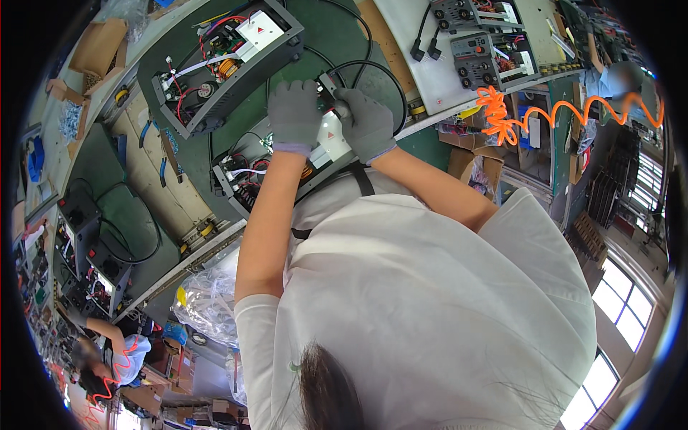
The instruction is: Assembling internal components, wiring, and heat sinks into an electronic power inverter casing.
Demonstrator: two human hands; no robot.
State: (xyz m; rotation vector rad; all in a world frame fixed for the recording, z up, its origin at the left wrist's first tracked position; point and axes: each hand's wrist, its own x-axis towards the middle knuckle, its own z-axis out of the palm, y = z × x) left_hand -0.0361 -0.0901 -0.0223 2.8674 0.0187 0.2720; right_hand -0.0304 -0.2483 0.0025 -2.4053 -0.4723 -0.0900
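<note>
An open-topped electronic unit (pixel 333 140) lies directly in front of me, with a white plate, wiring and circuit boards inside its dark frame. My left hand (pixel 294 115), in a grey glove, has its fingers curled down over the unit, beside the black end panel (pixel 327 89). On the other side of that panel, my gloved right hand (pixel 365 123) is closed, its thumb toward the panel; what its fingers hold is hidden. A thick black cable (pixel 390 75) loops from near the panel around my right hand.
A second open unit (pixel 229 64) stands on the green mat to the left. More units (pixel 494 61) sit at the right, beside black plugs (pixel 426 47) and a coiled orange hose (pixel 494 115). Pliers (pixel 163 172) lie left. Co-workers (pixel 620 82) are farther off at both sides.
</note>
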